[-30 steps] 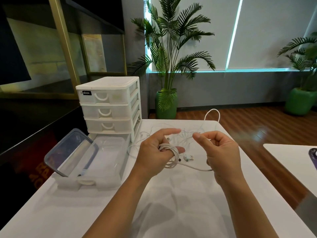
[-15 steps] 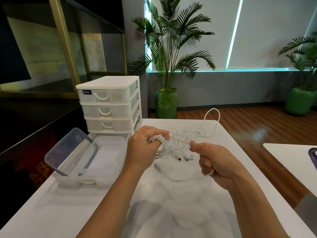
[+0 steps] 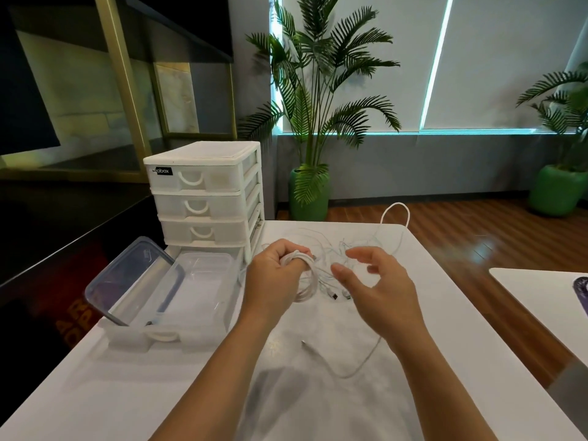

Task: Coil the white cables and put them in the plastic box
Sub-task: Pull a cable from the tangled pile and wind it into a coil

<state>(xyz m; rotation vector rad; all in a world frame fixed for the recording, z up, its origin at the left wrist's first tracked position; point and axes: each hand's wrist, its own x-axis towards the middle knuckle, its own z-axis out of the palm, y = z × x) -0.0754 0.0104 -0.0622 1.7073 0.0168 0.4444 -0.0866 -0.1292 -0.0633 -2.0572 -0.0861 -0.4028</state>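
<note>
Having let go of the strand it pinched half a second ago, the right hand (image 3: 378, 291) now hovers spread and empty while the left hand (image 3: 273, 275) grips the coiled cable (image 3: 307, 281) above the table (image 3: 445, 313), seemingly nearly ready for the plastic box (image 3: 203, 281).

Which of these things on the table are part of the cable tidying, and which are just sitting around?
Part of the job:
coiled white cable gripped by left hand
loose tangled white cables
clear plastic box
right hand

Just there:
white plastic drawer unit
potted palm plant
</note>
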